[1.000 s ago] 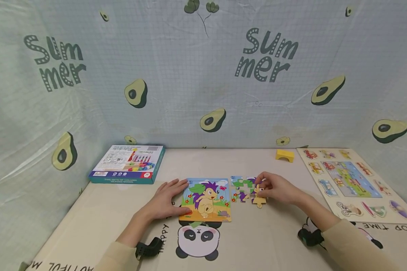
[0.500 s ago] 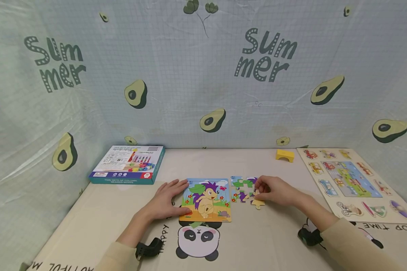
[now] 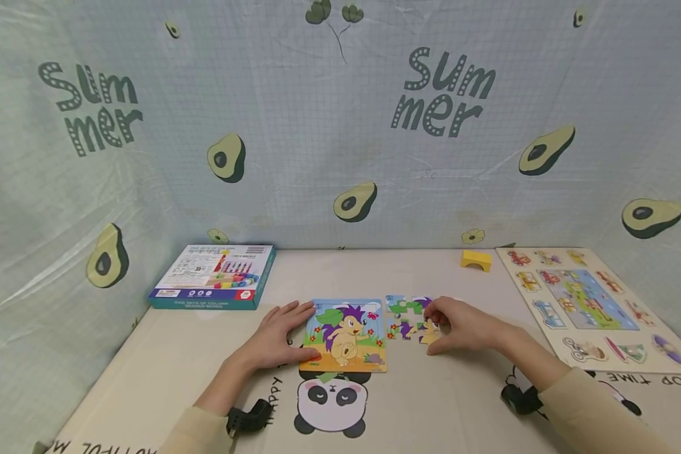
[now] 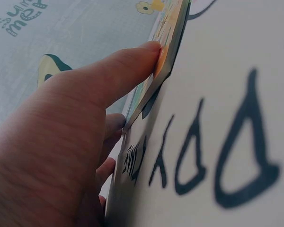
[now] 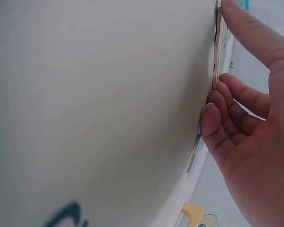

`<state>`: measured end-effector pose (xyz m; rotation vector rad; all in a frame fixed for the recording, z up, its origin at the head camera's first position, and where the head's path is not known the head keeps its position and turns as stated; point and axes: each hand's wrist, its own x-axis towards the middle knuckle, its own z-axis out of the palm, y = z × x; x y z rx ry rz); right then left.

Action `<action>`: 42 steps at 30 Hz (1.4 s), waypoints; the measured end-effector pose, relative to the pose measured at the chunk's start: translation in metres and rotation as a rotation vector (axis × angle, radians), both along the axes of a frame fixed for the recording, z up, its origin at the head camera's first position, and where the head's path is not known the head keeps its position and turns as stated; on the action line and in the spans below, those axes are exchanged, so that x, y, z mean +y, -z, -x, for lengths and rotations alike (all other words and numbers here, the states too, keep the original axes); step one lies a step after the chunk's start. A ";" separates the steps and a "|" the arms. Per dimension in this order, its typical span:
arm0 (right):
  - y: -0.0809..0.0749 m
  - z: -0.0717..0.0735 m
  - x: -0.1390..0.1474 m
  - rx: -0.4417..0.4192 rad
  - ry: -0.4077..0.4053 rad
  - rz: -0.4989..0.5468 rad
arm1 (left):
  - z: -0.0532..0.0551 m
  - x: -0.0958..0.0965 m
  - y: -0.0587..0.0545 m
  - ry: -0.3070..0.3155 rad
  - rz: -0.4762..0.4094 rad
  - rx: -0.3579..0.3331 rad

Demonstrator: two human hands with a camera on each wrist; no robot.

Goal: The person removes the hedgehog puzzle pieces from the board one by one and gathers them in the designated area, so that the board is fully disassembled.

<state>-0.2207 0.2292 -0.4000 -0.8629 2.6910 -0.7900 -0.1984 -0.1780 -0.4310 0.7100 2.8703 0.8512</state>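
Note:
A hedgehog picture board [image 3: 343, 337] lies in front of me in the head view. My left hand [image 3: 278, 334] rests spread at its left edge, the thumb [image 4: 137, 64] lying on its lower left corner. To its right is a partly joined group of jigsaw puzzle pieces [image 3: 400, 309] in purple, green and blue. At the right side of that group my right hand [image 3: 462, 325] holds a yellow and purple puzzle piece [image 3: 428, 332] between thumb and curled fingers, the thumb at its near edge. In the right wrist view the thin edge of the pieces [image 5: 217, 52] shows beside the fingers.
A flat toy box [image 3: 212, 275] lies at the back left. At the back right stands a yellow arch block [image 3: 477, 260], beside a large wooden vehicle puzzle board [image 3: 593, 302]. A printed panda [image 3: 331, 403] marks the tablecloth in front. Behind hangs an avocado-patterned curtain [image 3: 295, 126].
The puzzle piece at my right hand has shifted slightly left, against the group. My right thumb has slid down to its near edge. The left hand and board stay put.

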 end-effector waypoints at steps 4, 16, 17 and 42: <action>-0.001 -0.001 0.000 0.002 -0.001 -0.013 | 0.000 0.000 0.000 0.003 0.000 0.006; -0.001 0.001 0.001 -0.006 -0.023 -0.008 | 0.001 -0.001 0.002 0.005 0.004 0.009; -0.001 0.001 0.001 -0.006 -0.024 -0.008 | 0.001 -0.001 0.002 0.004 0.004 0.010; -0.011 0.005 -0.016 0.007 -0.052 0.100 | 0.001 -0.001 0.002 0.003 0.002 0.007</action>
